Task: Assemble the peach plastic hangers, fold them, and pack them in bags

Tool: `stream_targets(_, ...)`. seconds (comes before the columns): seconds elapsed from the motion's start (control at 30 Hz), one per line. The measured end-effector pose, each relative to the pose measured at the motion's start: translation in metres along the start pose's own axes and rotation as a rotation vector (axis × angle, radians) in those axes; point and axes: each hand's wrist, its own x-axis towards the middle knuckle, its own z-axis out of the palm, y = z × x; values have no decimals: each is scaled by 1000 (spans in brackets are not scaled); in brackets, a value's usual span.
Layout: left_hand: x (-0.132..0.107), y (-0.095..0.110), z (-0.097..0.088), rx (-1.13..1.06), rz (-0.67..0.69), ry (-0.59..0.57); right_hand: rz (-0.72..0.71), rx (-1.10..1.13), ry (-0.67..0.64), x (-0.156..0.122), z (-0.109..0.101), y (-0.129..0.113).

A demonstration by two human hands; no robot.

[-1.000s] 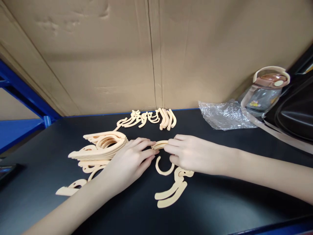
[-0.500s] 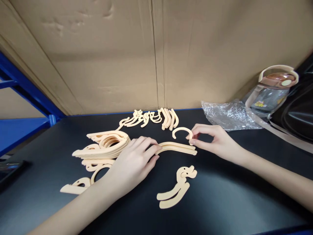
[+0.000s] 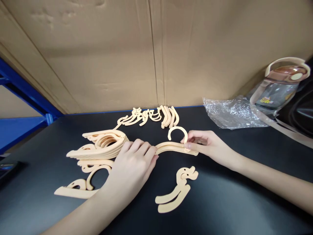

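A cream curved bar piece [image 3: 174, 147] lies on the black table [image 3: 220, 195], held at both ends. My left hand [image 3: 133, 166] grips its left end with fingers closed. My right hand [image 3: 207, 145] pinches a cream C-shaped hook [image 3: 177, 132] against the bar's right part. A stack of cream hanger-shaped pieces [image 3: 102, 145] sits just left of my left hand. A pair of animal-headed curved pieces [image 3: 177, 191] lies in front of the bar.
More cream pieces [image 3: 151, 117] lie in a row at the table's back edge, below a cardboard wall [image 3: 146, 49]. A crumpled clear plastic bag [image 3: 232, 112], a lidded bottle [image 3: 281, 85] and a dark bag [image 3: 298, 114] sit at the right. Blue shelving [image 3: 22, 107] stands left.
My right hand picked up the C-shaped hook from the table in front, lifted it clear, then brought it down onto the curved bar. My left hand stayed on the bar's left end.
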Motion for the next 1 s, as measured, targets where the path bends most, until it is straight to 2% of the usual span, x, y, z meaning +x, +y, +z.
stream_targets(0.37,2,4,6,-26,0,1,-19,-45,-62,0,3,0)
stream_targets(0.57,-2,1,10,-146,-73,-18,-30,-39,-49,0,2,0)
stream_targets(0.77,-5,-5,9,-427,-260,-44,3,160,25,2,0,4)
stream_targets(0.87,-4,-8,5,-479,-285,-17,20,220,87,2,-1,5)
stream_targets(1.0,-2,-8,-4,-560,-306,20,20,302,87,1,-1,7)
